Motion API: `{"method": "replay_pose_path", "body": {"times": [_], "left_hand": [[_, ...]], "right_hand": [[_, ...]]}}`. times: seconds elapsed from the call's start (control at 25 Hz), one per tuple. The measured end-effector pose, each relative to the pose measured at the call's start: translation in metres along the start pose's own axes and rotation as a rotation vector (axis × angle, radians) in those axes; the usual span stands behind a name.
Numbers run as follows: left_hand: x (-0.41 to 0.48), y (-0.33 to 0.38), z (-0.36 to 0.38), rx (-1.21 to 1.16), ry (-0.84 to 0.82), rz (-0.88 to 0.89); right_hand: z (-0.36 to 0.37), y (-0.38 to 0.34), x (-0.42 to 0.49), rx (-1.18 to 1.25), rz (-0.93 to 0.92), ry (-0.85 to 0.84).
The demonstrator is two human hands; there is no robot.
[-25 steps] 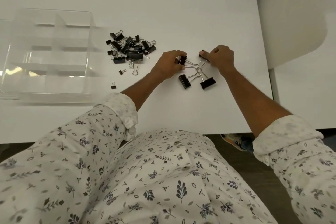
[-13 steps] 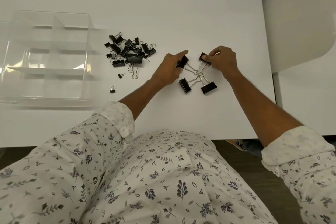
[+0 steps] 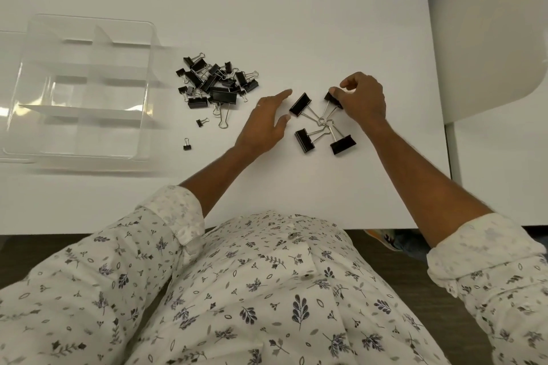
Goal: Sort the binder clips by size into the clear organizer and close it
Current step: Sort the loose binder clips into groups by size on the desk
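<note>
No clips are in the box (image 3: 83, 89) yet; the right hand (image 3: 363, 99) pinches one big clip (image 3: 332, 99), the left hand (image 3: 264, 124) is open.

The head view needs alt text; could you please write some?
A person's right hand pinches one of four large linked binder clips on a white table; the left hand hovers open. A clip pile and empty clear organizer lie left.

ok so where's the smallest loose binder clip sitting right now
In the head view it lies alone on the white table, the tiny binder clip just off the clear organizer's near right corner, left of the left hand.
</note>
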State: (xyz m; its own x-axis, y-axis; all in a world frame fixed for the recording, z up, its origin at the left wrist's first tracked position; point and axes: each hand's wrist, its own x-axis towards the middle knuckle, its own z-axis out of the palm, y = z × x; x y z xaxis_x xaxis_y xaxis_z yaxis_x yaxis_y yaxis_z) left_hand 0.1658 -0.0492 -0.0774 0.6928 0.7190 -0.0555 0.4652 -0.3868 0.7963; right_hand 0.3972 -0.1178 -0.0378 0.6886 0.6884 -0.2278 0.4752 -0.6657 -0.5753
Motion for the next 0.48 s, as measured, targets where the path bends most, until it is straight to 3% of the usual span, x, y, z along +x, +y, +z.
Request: {"method": "replay_pose_path", "body": {"times": [0.2,0.32,0.4,0.48], "left_hand": [[-0.069,-0.034,-0.014,0.342,0.122,0.116],[-0.102,-0.053,-0.028,0.546,0.139,0.057],[-0.119,-0.062,-0.037,0.639,0.159,-0.005],[-0.130,-0.069,-0.042,0.695,0.189,-0.106]], "right_hand": [[0.023,-0.027,-0.028,-0.059,-0.378,0.025],[0.036,-0.056,-0.043,-0.101,-0.484,0.089],[0.052,-0.071,-0.046,-0.078,-0.611,0.035],[0.073,-0.086,-0.050,-0.131,-0.761,-0.127]]}}
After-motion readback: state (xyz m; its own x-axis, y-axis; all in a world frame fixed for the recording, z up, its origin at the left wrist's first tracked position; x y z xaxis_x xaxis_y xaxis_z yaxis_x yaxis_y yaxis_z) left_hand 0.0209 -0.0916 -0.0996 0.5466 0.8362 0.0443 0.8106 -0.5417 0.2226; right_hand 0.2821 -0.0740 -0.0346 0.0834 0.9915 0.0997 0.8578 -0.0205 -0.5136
